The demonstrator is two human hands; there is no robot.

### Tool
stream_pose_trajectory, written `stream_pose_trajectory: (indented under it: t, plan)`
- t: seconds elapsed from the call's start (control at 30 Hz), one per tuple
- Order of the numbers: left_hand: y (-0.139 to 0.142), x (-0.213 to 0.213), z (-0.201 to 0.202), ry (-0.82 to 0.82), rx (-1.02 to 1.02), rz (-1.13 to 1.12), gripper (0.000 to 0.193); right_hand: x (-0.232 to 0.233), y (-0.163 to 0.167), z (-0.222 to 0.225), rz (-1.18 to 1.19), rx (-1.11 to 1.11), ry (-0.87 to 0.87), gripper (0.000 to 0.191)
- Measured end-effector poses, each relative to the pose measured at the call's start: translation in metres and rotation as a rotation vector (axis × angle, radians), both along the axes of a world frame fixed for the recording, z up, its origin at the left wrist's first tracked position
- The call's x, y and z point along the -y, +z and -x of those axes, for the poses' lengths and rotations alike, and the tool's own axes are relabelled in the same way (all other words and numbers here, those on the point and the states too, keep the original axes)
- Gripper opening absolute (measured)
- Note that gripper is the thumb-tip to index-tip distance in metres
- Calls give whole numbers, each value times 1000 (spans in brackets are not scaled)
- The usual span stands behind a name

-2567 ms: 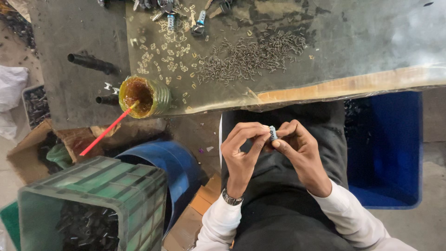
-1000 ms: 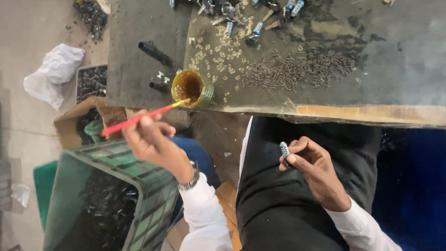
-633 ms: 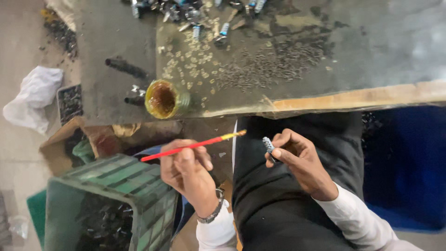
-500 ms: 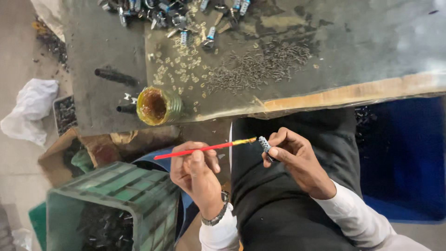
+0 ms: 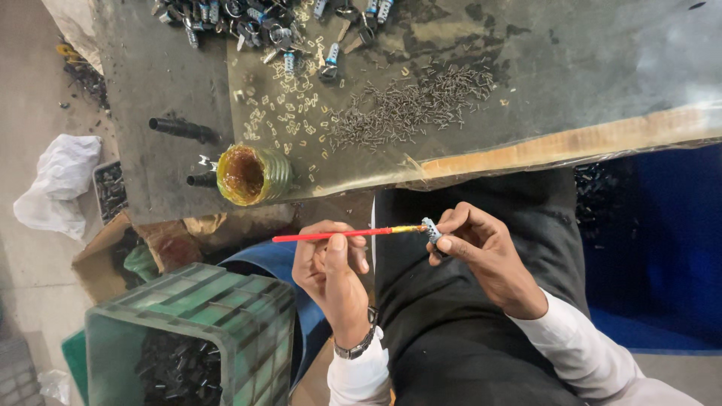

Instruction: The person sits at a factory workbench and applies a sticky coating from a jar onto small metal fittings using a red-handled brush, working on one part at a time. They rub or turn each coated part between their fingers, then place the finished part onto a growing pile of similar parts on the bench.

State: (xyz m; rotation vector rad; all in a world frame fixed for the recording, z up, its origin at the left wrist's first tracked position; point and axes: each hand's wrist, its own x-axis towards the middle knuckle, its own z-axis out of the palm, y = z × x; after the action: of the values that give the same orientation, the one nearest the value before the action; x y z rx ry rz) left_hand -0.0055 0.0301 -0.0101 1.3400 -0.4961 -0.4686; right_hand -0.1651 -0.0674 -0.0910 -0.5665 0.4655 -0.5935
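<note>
Left hand: closed around a thin red-handled brush, pinched near the middle of the handle and held level — a grip that lets the yellowish bristle tip be steered finely.
Right hand: fingertips pinched on a small bluish-grey metal part, raised above the lap and turned so its end faces the brush.
Contact: the brush tip touches the small part, both hands close together over the dark trousers, below the desk edge.
Glue pot: a ribbed greenish jar with amber paste inside stands on the desk at its near-left edge, within easy reach of the brush hand.
Desk top: a scatter of small dark pins, pale little clips and a heap of bluish metal parts at the far side — stock kept sorted by kind, it seems.
Floor, left: a green plastic crate holding dark pieces, a torn cardboard box and a white crumpled bag.
Floor, right: a blue plastic bin beside the knee.
</note>
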Motion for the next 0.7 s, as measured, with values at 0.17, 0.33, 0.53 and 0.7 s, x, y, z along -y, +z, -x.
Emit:
stream_pose_trajectory:
  t: [0.17,0.33,0.53,0.7]
  plan:
    - [-4,0,0,6,-34,76,15,0,0,2,29,-11,10,10]
    - [-7,-1,0,6,-35,-9,14,0,0,0,23,-18,16,10]
    - [-9,-1,-6,38,-52,130,12,1,3,0,30,-34,1,9]
    - [-13,2,-4,12,-73,14,13,2,4,0,14,-31,6,9]
